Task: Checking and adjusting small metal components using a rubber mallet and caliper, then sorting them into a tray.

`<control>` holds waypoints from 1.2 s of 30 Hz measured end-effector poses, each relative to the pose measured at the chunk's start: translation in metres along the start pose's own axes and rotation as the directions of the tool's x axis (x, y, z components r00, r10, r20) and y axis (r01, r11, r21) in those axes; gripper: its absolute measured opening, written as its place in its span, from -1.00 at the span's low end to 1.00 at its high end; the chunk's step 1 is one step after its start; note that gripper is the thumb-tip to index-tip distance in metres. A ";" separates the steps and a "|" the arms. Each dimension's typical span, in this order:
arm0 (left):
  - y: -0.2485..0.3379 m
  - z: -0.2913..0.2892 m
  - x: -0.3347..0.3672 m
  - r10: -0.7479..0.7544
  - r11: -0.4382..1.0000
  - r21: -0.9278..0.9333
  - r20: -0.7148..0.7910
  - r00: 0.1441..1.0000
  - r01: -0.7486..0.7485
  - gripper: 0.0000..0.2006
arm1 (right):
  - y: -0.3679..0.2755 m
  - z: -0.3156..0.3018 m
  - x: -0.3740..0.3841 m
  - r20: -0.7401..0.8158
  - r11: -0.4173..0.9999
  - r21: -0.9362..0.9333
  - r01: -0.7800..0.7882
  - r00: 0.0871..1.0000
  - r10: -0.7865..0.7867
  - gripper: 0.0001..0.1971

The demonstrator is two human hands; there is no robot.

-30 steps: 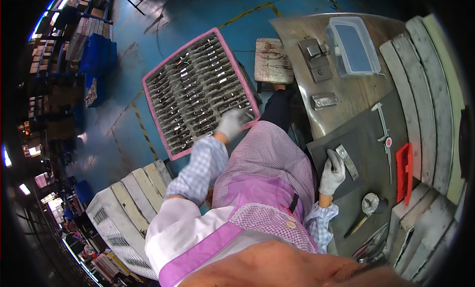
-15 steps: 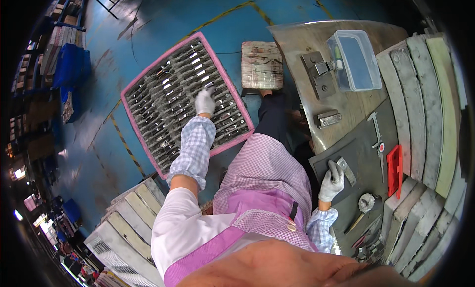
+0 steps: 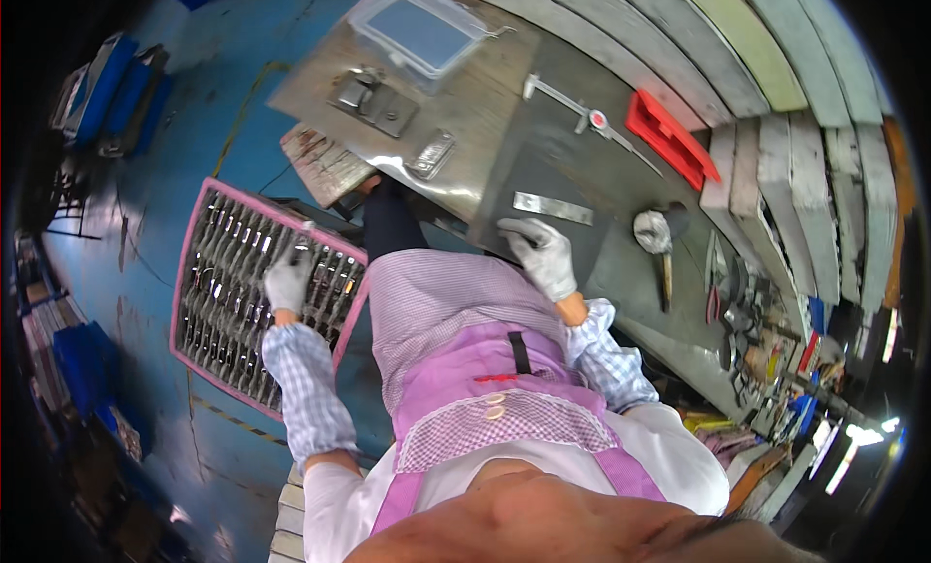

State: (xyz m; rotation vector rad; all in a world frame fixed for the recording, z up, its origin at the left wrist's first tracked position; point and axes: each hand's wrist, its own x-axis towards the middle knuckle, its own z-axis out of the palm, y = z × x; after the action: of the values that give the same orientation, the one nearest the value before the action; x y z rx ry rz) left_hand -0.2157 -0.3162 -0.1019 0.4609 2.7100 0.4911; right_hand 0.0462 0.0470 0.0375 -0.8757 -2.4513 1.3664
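Observation:
My left hand (image 3: 288, 280), in a pale glove, is over the right part of a pink-rimmed tray (image 3: 228, 383) lined with rows of shiny small metal parts. Its fingers are closed on a small metal part (image 3: 304, 228) at the tray's far rim, partly blurred. My right hand (image 3: 545, 258), gloved with greyish fingertips, hovers at the near edge of the dark mat (image 3: 572, 180). Those fingers are loosely curved and apart, with nothing between them. Just beyond them a flat metal bar (image 3: 553, 208) lies on the mat.
On the metal table are a caliper (image 3: 598, 123), a red case (image 3: 669, 136), a clear plastic box (image 3: 412, 39), a dark metal fixture (image 3: 373, 102), a small metal block (image 3: 433, 156) and a brush (image 3: 665, 272). Grey slabs (image 3: 592, 39) stand along its far side.
The view has swung toward the table, so the tray now sits further left. My left hand has shifted toward the tray's far rim. My right hand has come off the metal bar's side.

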 end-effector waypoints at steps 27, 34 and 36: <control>0.359 0.094 -0.094 0.657 0.731 0.014 -0.285 0.698 -0.683 -0.32 | 0.122 -0.091 0.004 -0.385 0.989 0.008 0.150 0.913 -0.135 -0.77; 0.369 0.099 -0.097 0.660 0.731 0.007 -0.259 0.705 -0.682 -0.34 | 0.134 -0.092 -0.002 -0.382 0.870 -0.374 0.322 0.801 -0.461 -0.79; 0.375 0.101 -0.098 0.658 0.735 0.020 -0.260 0.707 -0.677 -0.34 | 0.139 -0.094 -0.002 -0.368 0.810 -0.482 0.334 0.762 -0.532 -0.80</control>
State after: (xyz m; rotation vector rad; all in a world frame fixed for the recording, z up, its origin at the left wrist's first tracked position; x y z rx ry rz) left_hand 0.0041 0.0083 -0.0184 1.4838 2.6619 0.8878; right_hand 0.1449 0.1677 -0.0256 -0.5497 -2.3227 0.4192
